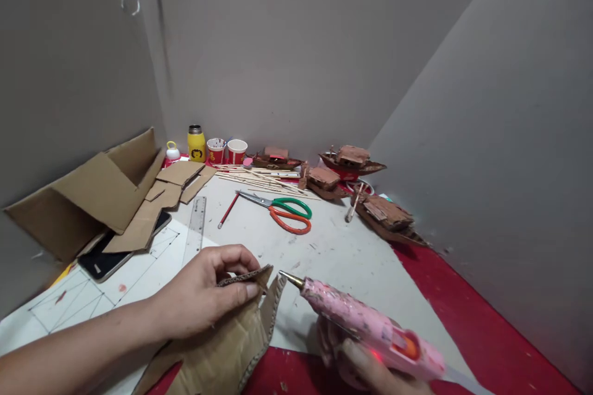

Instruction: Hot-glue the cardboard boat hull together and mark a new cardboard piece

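Note:
My left hand (215, 287) is closed on a bent piece of cardboard (222, 345), thumb on one face and fingers curled behind its upper edge. The cardboard is folded, with a narrow flap standing up at its right end. In my right hand (356, 355) is a pink hot glue gun (356, 315), its body smeared and a red light glowing on its side. The metal nozzle points left, close to the tip of the flap; whether it touches I cannot tell. A glue stick (463, 379) protrudes from the back of the gun. Part of my right hand is hidden beneath the gun.
Scissors (278, 207), a red pencil (228, 211) and a clear ruler (197, 222) lie beyond my hands. Brown model boats (386, 216) stand at the right and back, near thin sticks (264, 179). Cardboard pieces (143, 216) partly cover a phone (111, 256). Paper cups (237, 151) and a yellow bottle (196, 143) stand behind.

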Available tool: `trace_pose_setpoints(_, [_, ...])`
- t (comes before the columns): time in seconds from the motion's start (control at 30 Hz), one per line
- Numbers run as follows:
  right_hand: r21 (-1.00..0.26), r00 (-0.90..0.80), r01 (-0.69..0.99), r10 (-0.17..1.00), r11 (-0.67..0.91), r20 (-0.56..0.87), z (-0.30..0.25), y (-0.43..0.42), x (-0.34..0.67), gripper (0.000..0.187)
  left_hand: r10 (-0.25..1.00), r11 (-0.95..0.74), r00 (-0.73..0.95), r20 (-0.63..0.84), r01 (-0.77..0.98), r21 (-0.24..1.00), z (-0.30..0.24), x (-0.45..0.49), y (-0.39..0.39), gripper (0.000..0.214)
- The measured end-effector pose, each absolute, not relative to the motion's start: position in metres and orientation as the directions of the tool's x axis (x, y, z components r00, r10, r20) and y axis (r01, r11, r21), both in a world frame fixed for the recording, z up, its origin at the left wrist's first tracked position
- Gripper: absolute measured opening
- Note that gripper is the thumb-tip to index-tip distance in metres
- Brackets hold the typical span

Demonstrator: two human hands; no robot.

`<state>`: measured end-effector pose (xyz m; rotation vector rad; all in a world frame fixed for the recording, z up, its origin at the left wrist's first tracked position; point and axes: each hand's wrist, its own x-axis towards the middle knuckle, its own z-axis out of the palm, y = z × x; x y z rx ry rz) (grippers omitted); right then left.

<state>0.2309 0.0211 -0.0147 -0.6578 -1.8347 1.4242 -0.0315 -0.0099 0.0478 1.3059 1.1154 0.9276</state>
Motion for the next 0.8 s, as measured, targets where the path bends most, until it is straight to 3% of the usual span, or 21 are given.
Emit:
trace_pose_setpoints(0.23, [-0.985,-0.598,-0.091,0.783,0.144,0.17,-0.016,0.018,0.224,0.034,0.944,0.105,0.308,-0.115,0.05,0.993,0.043,-0.029,-0.011,0.008])
trace_pose_setpoints(0.4, [-0.974,-0.615,-0.195,0.758,0.12,0.216,-0.025,0.019,0.225,0.034,0.932,0.124,0.347,-0.103,-0.04,0.991,0.04,-0.031,-0.01,0.01])
trace_pose_setpoints(0.8, [-0.983,-0.642,-0.135,0.745,0.12,0.18,-0.023,0.019,0.225,0.034,0.927,0.114,0.363,-0.095,-0.032,0.993,0.037,-0.031,-0.01,0.012])
